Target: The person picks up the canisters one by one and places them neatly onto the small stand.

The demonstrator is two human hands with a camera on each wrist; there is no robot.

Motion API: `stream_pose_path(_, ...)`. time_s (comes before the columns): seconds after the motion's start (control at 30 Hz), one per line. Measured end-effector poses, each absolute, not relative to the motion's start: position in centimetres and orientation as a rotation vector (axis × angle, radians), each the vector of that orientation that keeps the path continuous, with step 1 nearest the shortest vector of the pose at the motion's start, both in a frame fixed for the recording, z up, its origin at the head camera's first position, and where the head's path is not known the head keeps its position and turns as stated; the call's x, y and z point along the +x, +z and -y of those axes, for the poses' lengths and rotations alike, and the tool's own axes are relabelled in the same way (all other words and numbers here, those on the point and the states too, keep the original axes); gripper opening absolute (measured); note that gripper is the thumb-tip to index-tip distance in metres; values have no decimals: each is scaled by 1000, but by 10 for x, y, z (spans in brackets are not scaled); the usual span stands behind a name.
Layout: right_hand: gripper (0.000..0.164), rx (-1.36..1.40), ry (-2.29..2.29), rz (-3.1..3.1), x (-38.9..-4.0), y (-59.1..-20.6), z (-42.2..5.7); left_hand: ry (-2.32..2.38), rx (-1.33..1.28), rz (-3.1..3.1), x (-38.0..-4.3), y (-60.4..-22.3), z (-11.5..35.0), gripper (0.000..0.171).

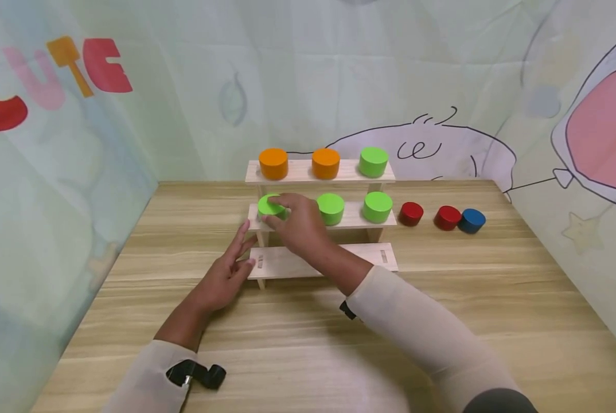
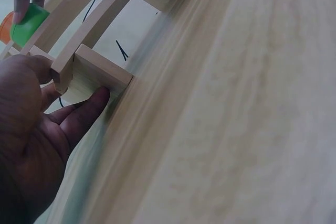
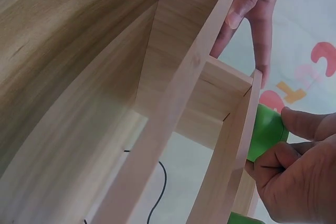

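Observation:
My right hand (image 1: 304, 225) pinches a round green block (image 1: 264, 209) between thumb and fingers, at the left end of the middle shelf of a three-step wooden rack (image 1: 357, 255). In the right wrist view this green block (image 3: 266, 132) sits against the shelf board. My left hand (image 1: 224, 281) touches the rack's left side with fairly straight fingers. Its fingertips (image 2: 100, 97) rest on the side panel in the left wrist view. Two more green blocks, one in the middle (image 1: 331, 209) and one at the right (image 1: 377, 207), stand on the same shelf.
On the top shelf stand two orange blocks (image 1: 273, 164) and one green block (image 1: 373, 162). Two red blocks (image 1: 410, 214) and a blue block (image 1: 472, 221) lie on the wooden table (image 1: 494, 310), right of the rack. A printed cloth (image 1: 297, 74) hangs behind.

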State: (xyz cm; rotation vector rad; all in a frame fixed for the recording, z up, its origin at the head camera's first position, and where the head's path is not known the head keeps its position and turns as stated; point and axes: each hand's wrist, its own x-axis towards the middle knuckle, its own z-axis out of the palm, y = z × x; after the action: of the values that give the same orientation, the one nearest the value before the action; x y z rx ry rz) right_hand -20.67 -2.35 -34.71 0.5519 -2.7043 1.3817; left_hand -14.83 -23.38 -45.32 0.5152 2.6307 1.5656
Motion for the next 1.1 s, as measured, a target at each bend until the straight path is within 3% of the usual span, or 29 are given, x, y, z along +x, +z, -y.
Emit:
stream_pose_path(0.23,49,537,1353,2723,-205,-347,25,1555,513,-2652,-148,-455,234,83)
stream_pose_path(0.53,81,474,1349,2732,-199,-344,22,1536,525,-2660,-150,-454,235,83)
stream_pose_path(0.73,78,426,1434,2669,-191,-340,12,1506,523,-2679,-150,-453,235,82)
stream_pose_path(1.1,69,597,1392,2521,-175,-320,-16,1540,520,-2658,-150,-455,235,83)
